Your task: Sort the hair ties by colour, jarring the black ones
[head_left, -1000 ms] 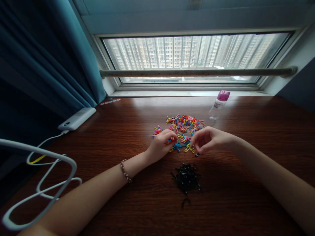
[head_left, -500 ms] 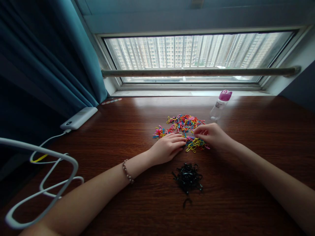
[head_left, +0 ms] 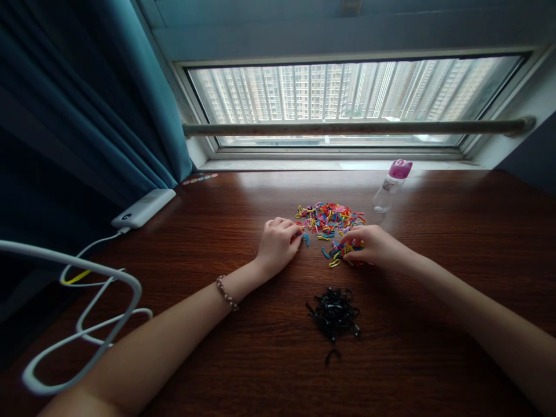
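Small colourful elastic hair bands (head_left: 332, 217) lie in a loose heap on the brown table. My left hand (head_left: 279, 244) is at the heap's left side, its fingers curled down over a few bands, with a blue one poking out by the fingertips. On the near right side, my right hand (head_left: 369, 243) has its fingers bent around a smaller clump of bands (head_left: 341, 250), mostly yellow and blue, which rests on the table. Closer to me is a separate pile of black elastic bands (head_left: 334, 313), with one loose black band (head_left: 332, 355) below it; neither hand touches these.
A clear bottle with a pink cap (head_left: 393, 185) stands behind my right hand. At the left are a white power bank (head_left: 144, 207), a white cable (head_left: 125, 284) and a blue curtain (head_left: 143, 104). A barred window (head_left: 347, 92) and a rail (head_left: 356, 128) lie beyond the table.
My left hand has moved left, from flat over the heap's near middle to curled at its left side. My right hand has come down slightly onto the near clump, which is bunched tighter.
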`<action>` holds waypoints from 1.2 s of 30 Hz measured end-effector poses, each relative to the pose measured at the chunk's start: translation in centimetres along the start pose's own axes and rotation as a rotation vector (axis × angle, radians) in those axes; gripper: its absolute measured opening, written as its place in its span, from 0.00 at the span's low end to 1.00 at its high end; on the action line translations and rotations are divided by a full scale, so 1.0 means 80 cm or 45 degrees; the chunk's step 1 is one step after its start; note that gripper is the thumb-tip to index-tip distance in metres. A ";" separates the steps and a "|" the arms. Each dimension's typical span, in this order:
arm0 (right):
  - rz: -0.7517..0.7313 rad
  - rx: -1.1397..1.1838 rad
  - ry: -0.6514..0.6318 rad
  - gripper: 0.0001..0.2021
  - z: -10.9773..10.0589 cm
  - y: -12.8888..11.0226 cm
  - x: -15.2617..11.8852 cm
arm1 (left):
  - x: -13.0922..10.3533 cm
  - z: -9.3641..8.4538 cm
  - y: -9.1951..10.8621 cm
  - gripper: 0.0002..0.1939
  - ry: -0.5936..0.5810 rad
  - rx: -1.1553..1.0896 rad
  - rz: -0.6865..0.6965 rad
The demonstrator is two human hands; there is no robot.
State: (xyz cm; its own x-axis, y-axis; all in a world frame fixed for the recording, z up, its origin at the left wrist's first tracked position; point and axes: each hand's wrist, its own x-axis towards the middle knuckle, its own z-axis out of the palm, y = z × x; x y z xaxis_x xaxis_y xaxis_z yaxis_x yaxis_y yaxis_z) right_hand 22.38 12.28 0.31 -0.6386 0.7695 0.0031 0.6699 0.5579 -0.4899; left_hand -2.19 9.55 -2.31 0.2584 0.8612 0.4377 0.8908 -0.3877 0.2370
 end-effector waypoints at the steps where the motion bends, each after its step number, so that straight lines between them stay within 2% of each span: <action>1: 0.043 0.026 -0.018 0.10 -0.002 0.002 0.000 | 0.000 0.000 0.000 0.06 0.022 0.022 -0.037; 4: 0.088 0.019 0.037 0.09 -0.007 0.003 -0.002 | 0.001 -0.001 0.003 0.05 0.085 0.050 -0.101; 8: -0.139 0.060 0.242 0.07 0.001 -0.007 -0.001 | 0.000 -0.002 0.008 0.09 0.131 0.004 -0.089; 11: -0.234 0.041 0.296 0.06 0.018 -0.014 0.000 | 0.001 -0.001 0.008 0.06 0.125 -0.083 -0.092; 15: -0.237 0.035 0.318 0.04 0.031 -0.011 0.001 | 0.002 0.000 0.002 0.05 0.111 -0.236 -0.124; 20: -0.219 0.154 0.336 0.05 0.026 -0.007 0.002 | 0.004 0.001 -0.005 0.03 0.160 -0.343 -0.169; 23: -0.167 0.181 0.351 0.03 0.023 -0.008 0.003 | 0.004 -0.001 -0.003 0.03 0.217 -0.322 -0.111; 25: -0.131 0.170 0.367 0.03 0.024 -0.009 0.003 | 0.002 -0.002 0.001 0.04 0.255 -0.325 -0.001; 27: -0.141 0.099 0.371 0.03 0.026 -0.009 0.003 | 0.000 -0.003 0.005 0.05 0.253 -0.347 0.187; 33: -0.354 -0.123 0.347 0.03 0.034 -0.011 0.002 | -0.012 -0.011 0.022 0.07 -0.017 -0.212 1.033; 36: -0.377 -0.188 0.326 0.05 0.035 -0.016 0.001 | -0.017 -0.018 0.032 0.08 -0.095 -0.108 1.304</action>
State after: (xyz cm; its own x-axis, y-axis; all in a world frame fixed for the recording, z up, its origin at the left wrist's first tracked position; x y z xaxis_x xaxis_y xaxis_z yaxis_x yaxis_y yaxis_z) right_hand 20.41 10.75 -1.53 -0.7095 0.6110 0.3510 0.5304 0.7910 -0.3048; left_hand -0.84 6.92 -1.06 0.9038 0.1217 0.4103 0.2018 -0.9666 -0.1578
